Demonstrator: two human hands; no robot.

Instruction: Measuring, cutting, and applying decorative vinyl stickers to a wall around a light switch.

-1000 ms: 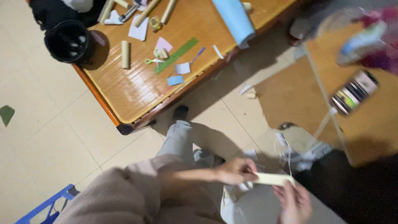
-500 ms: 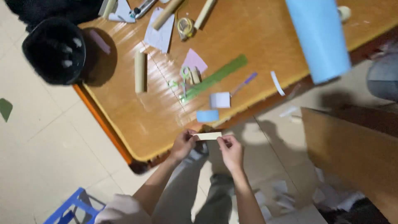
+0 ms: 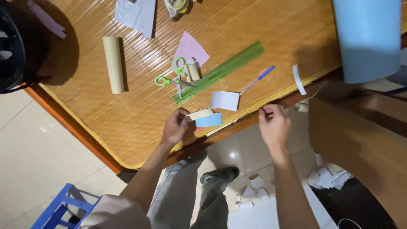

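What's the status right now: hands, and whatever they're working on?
Left hand pinching cream paper strip over blue paper piece. Right hand closed, contents unclear. Green scissors and green ruler lie just beyond on table.

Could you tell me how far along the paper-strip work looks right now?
Done: small paper rolls lie on the floor. In hand: the left hand holds a cream strip over a blue piece; the right hand pinches something too small to tell. Left: a white card lies flat.

Dim warm light, slight blur
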